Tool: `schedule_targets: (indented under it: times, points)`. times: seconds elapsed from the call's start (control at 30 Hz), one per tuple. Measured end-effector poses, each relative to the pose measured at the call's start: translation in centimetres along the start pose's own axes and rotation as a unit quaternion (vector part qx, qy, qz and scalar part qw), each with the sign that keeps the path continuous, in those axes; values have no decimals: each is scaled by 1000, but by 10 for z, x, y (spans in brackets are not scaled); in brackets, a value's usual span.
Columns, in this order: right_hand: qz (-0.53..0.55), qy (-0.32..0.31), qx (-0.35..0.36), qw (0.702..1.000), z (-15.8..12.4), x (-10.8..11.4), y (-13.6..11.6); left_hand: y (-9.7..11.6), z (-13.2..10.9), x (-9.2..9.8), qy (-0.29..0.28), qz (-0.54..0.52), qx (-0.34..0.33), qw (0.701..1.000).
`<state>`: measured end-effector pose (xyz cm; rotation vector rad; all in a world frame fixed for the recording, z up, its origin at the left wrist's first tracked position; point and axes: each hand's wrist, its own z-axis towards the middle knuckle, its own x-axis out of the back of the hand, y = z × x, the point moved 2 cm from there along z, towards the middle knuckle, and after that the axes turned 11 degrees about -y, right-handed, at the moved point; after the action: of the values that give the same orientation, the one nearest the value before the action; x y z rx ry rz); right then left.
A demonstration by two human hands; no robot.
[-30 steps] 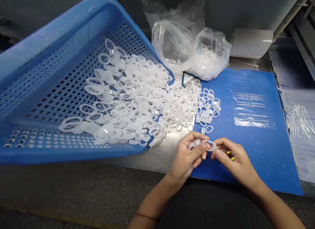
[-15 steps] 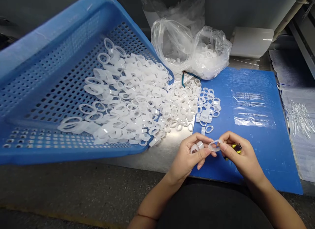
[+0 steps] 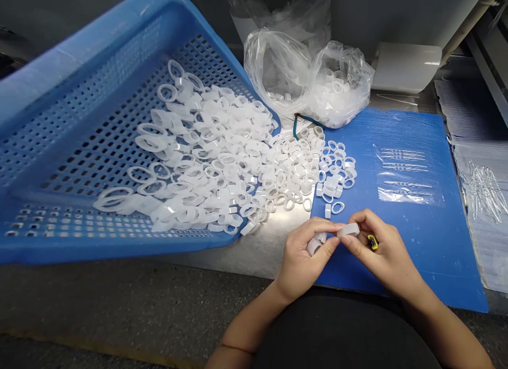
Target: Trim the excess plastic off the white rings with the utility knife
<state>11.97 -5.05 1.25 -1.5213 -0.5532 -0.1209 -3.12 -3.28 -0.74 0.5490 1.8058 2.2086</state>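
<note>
My left hand (image 3: 304, 255) and my right hand (image 3: 381, 252) meet over the near edge of a blue mat (image 3: 405, 237). Together they pinch one translucent white plastic ring (image 3: 348, 230), now seen edge-on. A few more white rings (image 3: 315, 243) sit tucked in my left palm. My right hand also keeps a small yellow and black tool (image 3: 372, 242) under its fingers. Just beyond my hands lies a big heap of the same white rings (image 3: 246, 163), spilling from a tilted blue perforated basket (image 3: 79, 147) onto the steel table and the mat.
A clear plastic bag (image 3: 313, 78) with rings in it stands at the back. A flat clear packet (image 3: 405, 173) lies on the mat's right part. Small clear glass-like pieces (image 3: 484, 192) rest on a white sheet at the far right.
The ring between my hands has turned from lying flat with its hole showing to edge-on. My hands shifted slightly and stayed together over the mat's near edge.
</note>
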Motion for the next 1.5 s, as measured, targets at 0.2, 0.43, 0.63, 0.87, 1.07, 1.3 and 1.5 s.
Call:
schedule_targets:
  times: [0.2,0.43,0.63,0.87,1.07,1.3,1.5]
  points:
    - [56,14,5,998,-4,-5,6,-2,-2,-1,8,-53,32,998]
    - [-118,130,119,977,-16,-9,-3,-11,-2,-6,42,-195,155,968]
    - [-104,80,115,985,-13,-15,-8,-4,0,-2,72,-39,71,994]
    - [-105,82,109,985,-13,-17,-4,-2,-2,-1,81,38,22,996]
    - [-145,82,102,981,-11,-19,-5,0,-3,-2,58,78,-30,995]
    - [-146,113,92,978,-12,-18,-6,-2,-2,-3,56,71,-18,996]
    - [-162,114,131,971,-11,-18,-9,-3,-3,-5,64,115,-53,990]
